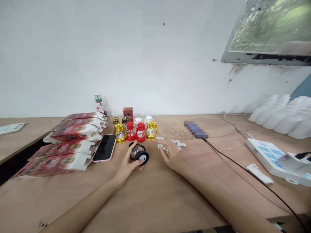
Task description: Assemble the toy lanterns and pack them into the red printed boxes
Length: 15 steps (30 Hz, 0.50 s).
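My left hand [128,164] is closed around a small black lantern [137,152], tipped on its side with its round base turned toward me. A pale disc shows in that base, and my thumb rests by it. My right hand [173,154] reaches over a scatter of small white round pieces [179,144], its thumb apart from the fingers; the fingertips are partly hidden. Behind the held lantern stand upright mini lanterns: gold ones [120,133], red ones [140,132], white ones [148,119] and dark ones [116,121].
Flattened red printed boxes [70,129] overlap at the left beside a phone [105,148]. Thin wire pieces [172,133] lie behind the white ones. A blurred purple object [195,129] trails a black cable. A power strip [274,158] and white bottles [279,113] are at right.
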{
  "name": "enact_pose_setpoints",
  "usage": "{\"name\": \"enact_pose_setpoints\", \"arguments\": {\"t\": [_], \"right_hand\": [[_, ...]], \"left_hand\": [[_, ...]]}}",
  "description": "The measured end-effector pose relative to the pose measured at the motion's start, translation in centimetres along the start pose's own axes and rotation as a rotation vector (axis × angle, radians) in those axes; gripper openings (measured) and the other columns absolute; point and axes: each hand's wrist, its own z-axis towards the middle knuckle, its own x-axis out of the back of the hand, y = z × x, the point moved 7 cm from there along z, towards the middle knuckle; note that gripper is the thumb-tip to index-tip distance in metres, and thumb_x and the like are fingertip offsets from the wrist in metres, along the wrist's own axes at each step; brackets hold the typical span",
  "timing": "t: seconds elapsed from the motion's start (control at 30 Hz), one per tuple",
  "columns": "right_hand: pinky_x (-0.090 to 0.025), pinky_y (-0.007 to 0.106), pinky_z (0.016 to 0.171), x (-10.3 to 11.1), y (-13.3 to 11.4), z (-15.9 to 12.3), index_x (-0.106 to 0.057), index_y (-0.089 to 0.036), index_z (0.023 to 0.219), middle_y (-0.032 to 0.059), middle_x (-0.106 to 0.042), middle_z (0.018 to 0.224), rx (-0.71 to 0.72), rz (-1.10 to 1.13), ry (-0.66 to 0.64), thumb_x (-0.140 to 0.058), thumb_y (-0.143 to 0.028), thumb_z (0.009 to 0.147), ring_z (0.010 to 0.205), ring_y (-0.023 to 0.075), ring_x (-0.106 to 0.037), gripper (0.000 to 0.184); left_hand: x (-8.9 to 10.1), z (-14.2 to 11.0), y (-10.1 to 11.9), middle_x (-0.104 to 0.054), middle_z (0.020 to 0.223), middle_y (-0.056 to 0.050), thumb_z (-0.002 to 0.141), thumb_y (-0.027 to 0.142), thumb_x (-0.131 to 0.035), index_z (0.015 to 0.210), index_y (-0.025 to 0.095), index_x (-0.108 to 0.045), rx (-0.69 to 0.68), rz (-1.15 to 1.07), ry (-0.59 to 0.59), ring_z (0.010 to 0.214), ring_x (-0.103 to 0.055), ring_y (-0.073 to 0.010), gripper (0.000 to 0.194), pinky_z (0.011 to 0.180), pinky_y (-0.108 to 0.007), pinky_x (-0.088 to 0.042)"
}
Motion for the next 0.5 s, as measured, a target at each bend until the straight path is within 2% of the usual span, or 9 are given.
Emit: {"name": "enact_pose_setpoints", "arguments": {"t": [0.07, 0.17, 0.27, 0.37, 0.5], "right_hand": [[-0.05, 0.038, 0.078, 0.3, 2.6, 0.4, -0.057, -0.019, 0.099, 0.009, -0.066, 0.092, -0.126, -0.105, -0.032, -0.043, -0.021, 0.088, 0.088, 0.0224, -0.062, 0.018], [-0.048, 0.04, 0.079, 1.0, 6.1, 0.9, -0.058, -0.017, 0.095, 0.0096, -0.066, 0.094, -0.277, -0.235, -0.086, -0.042, -0.022, 0.086, 0.09, 0.0241, -0.06, 0.018], [-0.044, 0.036, 0.083, 0.3, 8.6, 1.4, -0.059, -0.015, 0.1, 0.0104, -0.066, 0.101, -0.372, -0.41, -0.342, -0.041, -0.016, 0.085, 0.096, 0.023, -0.059, 0.023], [-0.043, 0.029, 0.081, -1.0, 10.0, 2.1, -0.061, -0.016, 0.101, 0.0085, -0.068, 0.101, -0.392, -0.52, -0.601, -0.042, -0.011, 0.083, 0.094, 0.0199, -0.061, 0.027], [-0.042, 0.024, 0.072, -3.2, 10.1, 3.9, -0.067, -0.018, 0.09, 0.006, -0.071, 0.092, -0.299, -0.537, -0.746, -0.046, -0.01, 0.082, 0.087, 0.0179, -0.063, 0.023]], "left_hand": [[0.1, 0.1, -0.3, -0.055, 0.118, -0.006, 0.059, 0.025, -0.077, 0.137, 0.031, -0.036, 0.016, -0.033, -0.007, 0.068, -0.059, -0.0113, 0.088, 0.058, -0.023, -0.051], [0.1, 0.3, -0.4, -0.055, 0.121, -0.005, 0.058, 0.023, -0.078, 0.133, 0.031, -0.042, 0.029, -0.076, 0.008, 0.08, -0.059, -0.0148, 0.084, 0.063, -0.023, -0.053], [0.3, 0.3, -0.3, -0.054, 0.123, -0.004, 0.061, 0.025, -0.075, 0.125, 0.029, -0.053, 0.035, -0.151, 0.05, 0.092, -0.058, -0.0177, 0.068, 0.068, -0.024, -0.053], [0.5, 0.5, -0.3, -0.055, 0.122, -0.004, 0.063, 0.026, -0.072, 0.115, 0.027, -0.061, 0.049, -0.213, 0.074, 0.092, -0.059, -0.0181, 0.053, 0.071, -0.026, -0.052], [0.8, 0.6, -0.2, -0.058, 0.114, -0.004, 0.061, 0.025, -0.072, 0.106, 0.025, -0.064, 0.048, -0.219, 0.074, 0.086, -0.06, -0.0173, 0.046, 0.071, -0.028, -0.051]]}}
